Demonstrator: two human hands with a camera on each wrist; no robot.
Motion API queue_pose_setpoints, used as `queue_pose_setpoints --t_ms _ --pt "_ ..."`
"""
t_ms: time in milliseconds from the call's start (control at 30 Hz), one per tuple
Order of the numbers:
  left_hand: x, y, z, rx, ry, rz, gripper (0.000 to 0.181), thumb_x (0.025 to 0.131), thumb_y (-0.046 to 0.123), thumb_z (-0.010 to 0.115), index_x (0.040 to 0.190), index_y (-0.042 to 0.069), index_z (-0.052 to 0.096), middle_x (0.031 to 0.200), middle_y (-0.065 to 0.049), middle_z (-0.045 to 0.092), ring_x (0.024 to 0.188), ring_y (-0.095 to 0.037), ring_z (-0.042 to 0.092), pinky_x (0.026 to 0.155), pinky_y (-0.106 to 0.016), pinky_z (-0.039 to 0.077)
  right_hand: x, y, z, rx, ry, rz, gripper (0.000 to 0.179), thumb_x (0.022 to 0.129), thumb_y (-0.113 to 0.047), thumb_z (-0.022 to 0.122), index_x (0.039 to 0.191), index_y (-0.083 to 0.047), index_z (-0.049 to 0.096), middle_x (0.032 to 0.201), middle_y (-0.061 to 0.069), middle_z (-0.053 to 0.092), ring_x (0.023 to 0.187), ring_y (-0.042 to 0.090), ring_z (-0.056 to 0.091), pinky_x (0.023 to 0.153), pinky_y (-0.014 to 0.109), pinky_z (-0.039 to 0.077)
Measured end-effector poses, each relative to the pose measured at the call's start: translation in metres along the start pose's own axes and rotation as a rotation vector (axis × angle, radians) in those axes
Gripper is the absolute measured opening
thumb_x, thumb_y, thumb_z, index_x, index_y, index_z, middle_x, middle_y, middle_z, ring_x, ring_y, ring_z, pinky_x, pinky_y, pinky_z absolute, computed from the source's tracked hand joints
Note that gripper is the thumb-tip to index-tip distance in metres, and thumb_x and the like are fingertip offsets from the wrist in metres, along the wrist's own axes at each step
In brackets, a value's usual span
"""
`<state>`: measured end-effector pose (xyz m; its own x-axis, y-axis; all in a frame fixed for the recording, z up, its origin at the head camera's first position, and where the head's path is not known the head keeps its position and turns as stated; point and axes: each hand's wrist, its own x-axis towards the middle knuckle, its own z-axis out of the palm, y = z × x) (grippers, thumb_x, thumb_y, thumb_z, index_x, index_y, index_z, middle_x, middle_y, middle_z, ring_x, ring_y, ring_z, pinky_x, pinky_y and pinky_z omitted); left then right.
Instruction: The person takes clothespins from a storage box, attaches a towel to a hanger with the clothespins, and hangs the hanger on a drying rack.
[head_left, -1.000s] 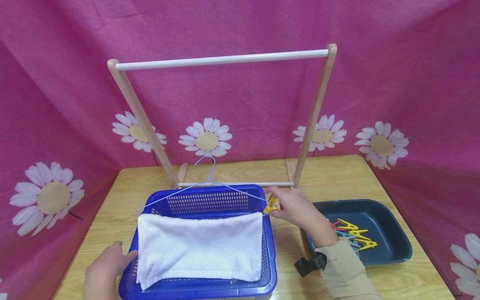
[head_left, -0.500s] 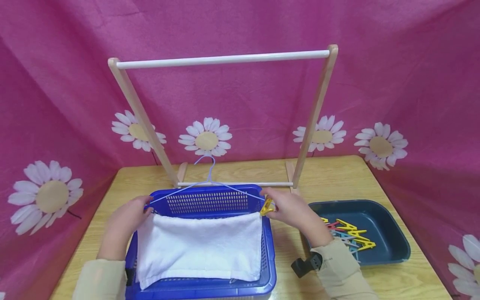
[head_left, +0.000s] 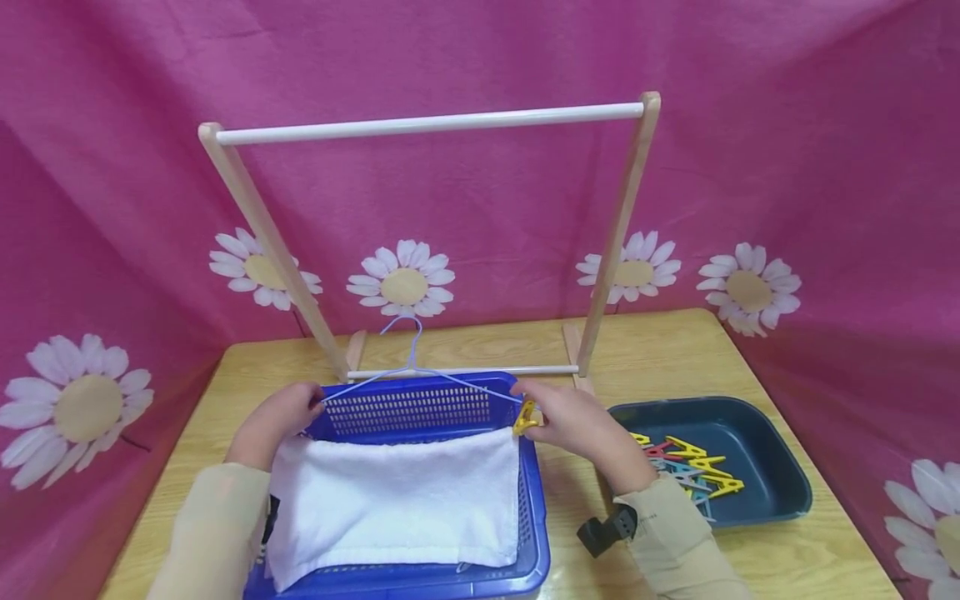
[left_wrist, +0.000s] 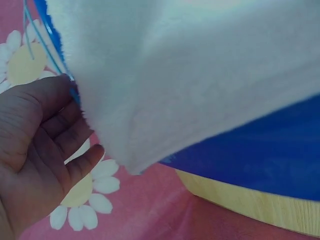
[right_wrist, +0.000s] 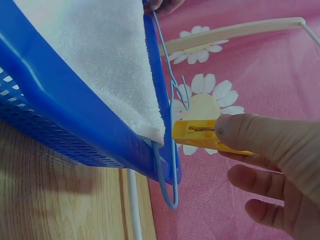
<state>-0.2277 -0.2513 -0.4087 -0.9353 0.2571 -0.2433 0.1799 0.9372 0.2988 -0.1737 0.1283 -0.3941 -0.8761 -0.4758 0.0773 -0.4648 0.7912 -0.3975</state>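
Note:
A white towel (head_left: 393, 496) hangs folded over a light-blue wire hanger (head_left: 411, 367) that lies across a blue basket (head_left: 525, 533). My left hand (head_left: 288, 412) holds the hanger's left end beside the towel's edge (left_wrist: 100, 135); in the left wrist view its fingers (left_wrist: 65, 130) curl next to the wire (left_wrist: 45, 45). My right hand (head_left: 573, 421) pinches a yellow clothespin (head_left: 524, 417) between thumb and fingers. In the right wrist view the clothespin (right_wrist: 200, 136) points its tip at the hanger's right end (right_wrist: 172, 165), just beside the towel's corner (right_wrist: 150, 131).
A wooden rack with a white top rod (head_left: 427, 125) stands behind the basket on the wooden table (head_left: 675, 350). A dark tray (head_left: 780, 492) at the right holds several coloured clothespins (head_left: 697, 475). Pink daisy-print cloth surrounds the table.
My left hand left the basket's front left corner and moved up to take the hanger's left end. My right hand with the clothespin edged left toward the towel's corner.

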Motion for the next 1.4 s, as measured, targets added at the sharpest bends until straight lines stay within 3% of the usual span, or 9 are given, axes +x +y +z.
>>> queue_pose_setpoints --t_ms 200,467,667,800,967,1200,1400 --pt "0.001 -0.003 0.003 0.078 -0.025 0.065 0.013 0.084 0.004 0.053 0.087 -0.006 0.06 0.078 -0.014 0.06 0.074 -0.026 0.057 0.074 -0.046 0.045 0.002 0.001 0.002 -0.01 -0.001 -0.029 0.045 0.073 -0.018 0.074 0.113 -0.009 0.055 0.102 0.006 0.063 0.064 0.009 0.052 0.06 0.025 0.045" --pt "0.005 -0.004 0.004 0.213 -0.019 0.026 0.016 0.087 0.01 0.052 0.091 -0.001 0.063 0.083 -0.014 0.062 0.077 -0.028 0.058 0.074 -0.05 0.044 0.0 0.002 0.001 0.008 -0.004 -0.026 0.045 0.073 -0.017 0.074 0.113 -0.01 0.055 0.104 0.006 0.063 0.075 0.013 0.058 0.067 0.029 0.048" --pt "0.003 -0.004 0.002 0.263 0.022 0.05 0.015 0.086 0.009 0.053 0.089 0.001 0.065 0.081 -0.013 0.063 0.077 -0.031 0.06 0.071 -0.051 0.044 0.001 0.001 0.0 -0.01 -0.005 -0.041 0.043 0.072 -0.018 0.074 0.111 -0.01 0.057 0.101 0.004 0.063 0.065 0.009 0.052 0.061 0.026 0.045" --pt "-0.006 0.0 -0.004 0.27 0.091 0.083 0.011 0.084 0.008 0.053 0.077 0.005 0.061 0.07 -0.008 0.06 0.069 -0.028 0.058 0.065 -0.049 0.044 0.0 0.001 0.0 -0.017 -0.009 -0.05 0.042 0.073 -0.018 0.074 0.11 -0.009 0.057 0.096 0.003 0.064 0.064 0.009 0.052 0.06 0.026 0.045" --pt "-0.02 0.004 -0.011 0.207 0.196 0.108 0.017 0.083 0.006 0.054 0.067 0.009 0.054 0.06 -0.003 0.052 0.058 -0.024 0.051 0.057 -0.044 0.042 0.0 0.0 0.0 -0.014 -0.009 -0.033 0.041 0.073 -0.018 0.074 0.109 -0.01 0.057 0.096 0.002 0.064 0.063 0.009 0.052 0.059 0.025 0.045" --pt "-0.043 0.013 -0.022 0.147 0.331 0.114 0.009 0.084 0.007 0.057 0.087 0.002 0.064 0.072 -0.009 0.062 0.066 -0.029 0.058 0.06 -0.047 0.044 0.0 -0.006 -0.003 -0.006 -0.035 0.007 0.044 0.074 -0.018 0.073 0.114 -0.012 0.055 0.105 0.003 0.062 0.07 0.011 0.054 0.065 0.027 0.046" --pt "-0.06 0.024 -0.033 0.108 0.494 0.193 0.009 0.083 0.004 0.059 0.09 -0.001 0.063 0.079 -0.017 0.063 0.073 -0.039 0.059 0.065 -0.051 0.044 -0.003 -0.009 -0.006 -0.022 -0.001 -0.034 0.044 0.073 -0.017 0.074 0.112 -0.011 0.055 0.106 0.005 0.062 0.079 0.014 0.058 0.07 0.031 0.048"
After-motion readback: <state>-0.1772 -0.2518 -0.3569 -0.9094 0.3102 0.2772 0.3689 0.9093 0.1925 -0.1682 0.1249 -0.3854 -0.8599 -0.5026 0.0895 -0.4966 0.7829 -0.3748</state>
